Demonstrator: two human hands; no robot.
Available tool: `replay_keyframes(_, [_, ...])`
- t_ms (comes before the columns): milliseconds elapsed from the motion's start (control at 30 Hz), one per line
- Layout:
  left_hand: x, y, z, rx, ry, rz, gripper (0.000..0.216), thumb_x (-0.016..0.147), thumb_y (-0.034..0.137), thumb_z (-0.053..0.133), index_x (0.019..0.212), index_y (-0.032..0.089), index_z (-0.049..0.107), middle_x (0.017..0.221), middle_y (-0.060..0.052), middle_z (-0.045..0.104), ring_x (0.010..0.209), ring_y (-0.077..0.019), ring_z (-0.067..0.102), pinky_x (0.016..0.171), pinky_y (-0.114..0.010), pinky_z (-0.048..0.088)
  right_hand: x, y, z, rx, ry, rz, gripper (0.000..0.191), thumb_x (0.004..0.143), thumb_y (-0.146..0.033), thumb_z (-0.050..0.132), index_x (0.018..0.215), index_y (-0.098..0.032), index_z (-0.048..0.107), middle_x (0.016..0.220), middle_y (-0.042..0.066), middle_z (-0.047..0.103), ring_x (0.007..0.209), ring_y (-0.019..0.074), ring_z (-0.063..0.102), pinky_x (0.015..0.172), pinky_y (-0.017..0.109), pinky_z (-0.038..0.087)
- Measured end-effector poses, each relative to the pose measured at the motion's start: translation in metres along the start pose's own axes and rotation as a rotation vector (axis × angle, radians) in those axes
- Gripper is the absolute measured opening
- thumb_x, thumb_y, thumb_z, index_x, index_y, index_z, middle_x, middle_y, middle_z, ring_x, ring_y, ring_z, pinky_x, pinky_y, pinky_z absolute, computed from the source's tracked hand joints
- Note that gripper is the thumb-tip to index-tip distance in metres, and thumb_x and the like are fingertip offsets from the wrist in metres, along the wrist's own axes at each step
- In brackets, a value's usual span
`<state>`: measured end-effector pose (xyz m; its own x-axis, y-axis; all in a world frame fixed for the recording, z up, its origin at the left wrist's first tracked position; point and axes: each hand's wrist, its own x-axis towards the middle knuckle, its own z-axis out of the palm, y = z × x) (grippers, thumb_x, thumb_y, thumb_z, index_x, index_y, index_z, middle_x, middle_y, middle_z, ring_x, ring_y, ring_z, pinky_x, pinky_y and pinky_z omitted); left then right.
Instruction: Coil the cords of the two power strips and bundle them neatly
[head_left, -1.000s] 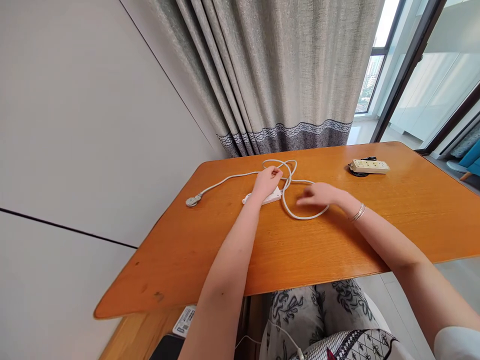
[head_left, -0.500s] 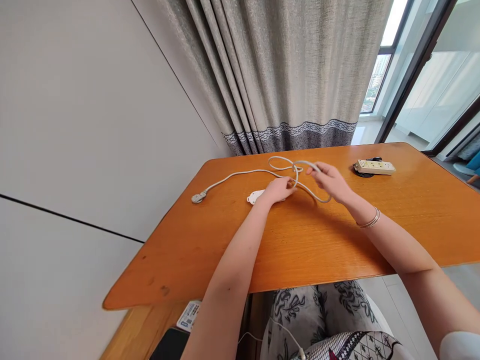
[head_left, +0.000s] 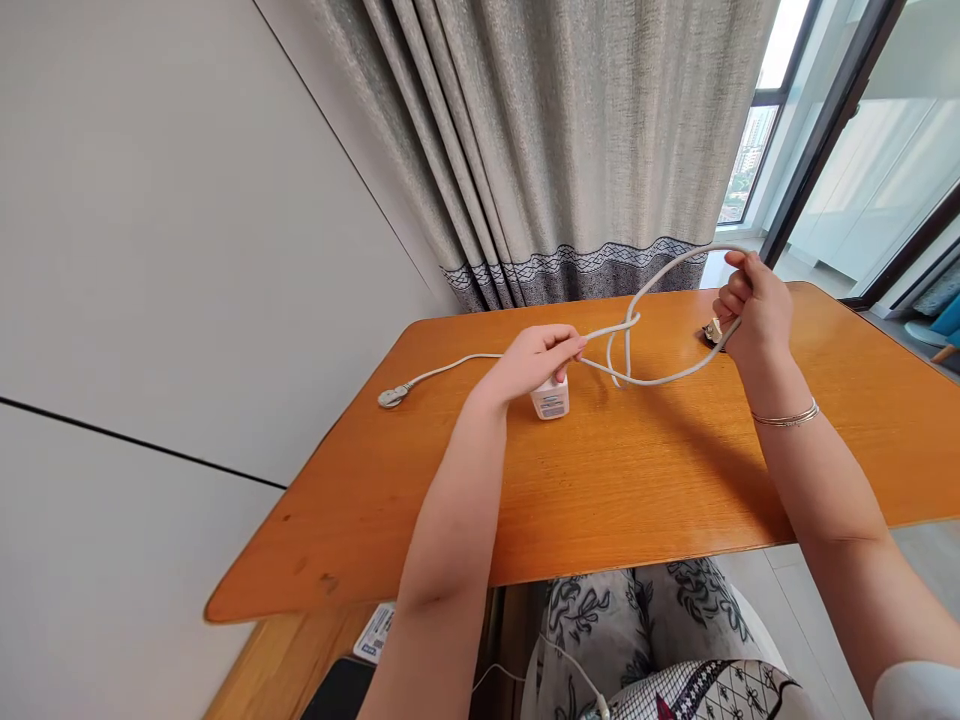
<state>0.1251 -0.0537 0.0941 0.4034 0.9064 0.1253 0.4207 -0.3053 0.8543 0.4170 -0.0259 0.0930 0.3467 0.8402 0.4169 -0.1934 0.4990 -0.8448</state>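
A white power strip (head_left: 550,398) stands tipped on end on the orange wooden table (head_left: 615,470). My left hand (head_left: 534,358) is closed on its top and on the white cable where it leaves the strip. My right hand (head_left: 752,302) is closed on a loop of that white cable (head_left: 651,380), raised above the table at the right. The loops cross in a loose knot between my hands. The cable's far end runs left to a white plug (head_left: 390,397) lying flat on the table.
A second cream power strip (head_left: 711,328) lies at the table's far right, mostly hidden behind my right hand. A grey curtain (head_left: 570,140) hangs behind the table, a white wall stands at the left, and a glass door is at the right.
My right hand has lifted the cable loop up and to the right. My left hand has tipped the power strip up on end. The loops have tightened toward a knot.
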Motion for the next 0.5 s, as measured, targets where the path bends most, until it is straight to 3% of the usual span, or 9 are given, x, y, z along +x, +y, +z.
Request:
replay_keyframes(67, [-0.009, 0.01, -0.008, -0.131, 0.07, 0.023, 0.032, 0.089, 0.03, 0.054, 0.059, 0.02, 0.048, 0.047, 0.006, 0.036, 0.043, -0.0079, 0.042, 0.063, -0.026, 0.049, 0.008, -0.001, -0.01, -0.042, 0.034, -0.034, 0.036, 0.091, -0.058, 0.061, 0.083, -0.023, 0.06, 0.058, -0.01, 0.017, 0.045, 0.0085, 0.014, 0.043, 0.024, 0.017])
replay_keyframes(133, [-0.016, 0.019, -0.016, -0.28, 0.221, 0.063, 0.037, 0.088, 0.023, 0.05, 0.052, 0.021, 0.039, 0.044, 0.007, 0.024, 0.038, -0.0064, 0.035, 0.069, -0.028, 0.053, 0.015, -0.001, -0.02, -0.117, 0.064, -0.063, 0.037, 0.092, -0.058, 0.06, 0.081, -0.023, 0.059, 0.057, -0.01, 0.018, 0.046, 0.0083, 0.016, 0.045, 0.024, 0.018])
replay_keyframes(233, [-0.025, 0.032, -0.03, -0.572, 0.467, 0.143, 0.043, 0.088, 0.023, 0.044, 0.049, 0.021, 0.026, 0.042, 0.008, 0.012, 0.033, -0.005, 0.021, 0.062, -0.024, 0.052, 0.025, -0.004, -0.036, -0.274, 0.112, -0.106, 0.035, 0.091, -0.055, 0.063, 0.08, -0.022, 0.061, 0.057, -0.009, 0.024, 0.047, 0.009, 0.023, 0.048, 0.026, 0.022])
replay_keyframes(367, [-0.038, 0.038, -0.058, -1.031, 0.75, 0.289, 0.042, 0.089, 0.027, 0.04, 0.058, 0.019, 0.014, 0.046, 0.009, 0.003, 0.035, -0.0044, 0.006, 0.051, -0.016, 0.043, 0.033, -0.004, -0.053, -0.532, 0.192, -0.158, 0.02, 0.083, -0.039, 0.072, 0.08, -0.022, 0.064, 0.056, -0.007, 0.035, 0.052, 0.0103, 0.03, 0.053, 0.028, 0.024])
replay_keyframes(500, [-0.045, 0.021, -0.088, -1.188, 1.134, 0.404, 0.036, 0.087, 0.029, 0.038, 0.069, 0.019, 0.008, 0.051, 0.009, 0.004, 0.037, -0.0041, 0.013, 0.05, -0.012, 0.037, 0.033, -0.005, -0.065, -0.708, 0.193, -0.11, 0.011, 0.083, -0.029, 0.066, 0.083, -0.019, 0.067, 0.055, -0.008, 0.035, 0.053, 0.0099, 0.03, 0.055, 0.028, 0.023])
